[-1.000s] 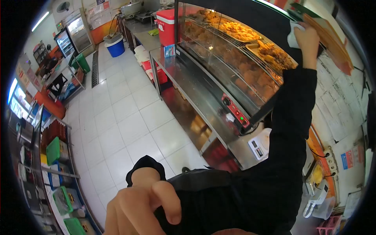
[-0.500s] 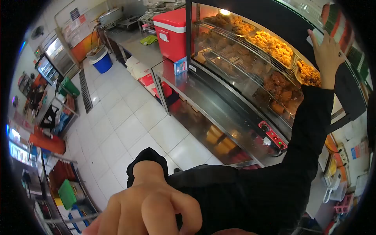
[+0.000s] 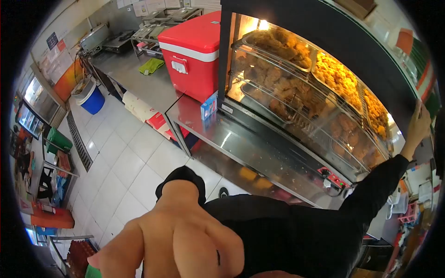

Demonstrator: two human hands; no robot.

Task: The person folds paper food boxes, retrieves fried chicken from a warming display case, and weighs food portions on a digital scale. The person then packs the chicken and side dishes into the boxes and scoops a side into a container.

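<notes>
one glass-fronted warming case [image 3: 364, 51], approx. 12 to 3 o'clock, is the thing being worked on; black frame smooth, pane glossy. below it, nr. centre: s/steel counter [image 3: 250, 143], flat, reflective. at 11 o'clock: boxy red cooler [image 3: 194, 76], prob. hard plastic, w/ white band. r. hand [image 3: 418, 124], at 3 o'clock: fingers nearly straight, close together, at case's outer edge; whether it has hold of anything cannot be told. step in hand, as judged: handling that edge; next move prob. calls for light, controlled finger contact there. l. hand [image 3: 185, 231], btw. 6 & 7 o'clock: fingers part-curled, tips out of view; contents, if any, cannot be told. approx. 4 o'clock: narrow red control panel [image 3: 333, 178]. smallest, inside case, 1 to 2 o'clock: craggy golden pieces [image 3: 337, 76] & rough brown pieces [image 3: 278, 92].
</notes>
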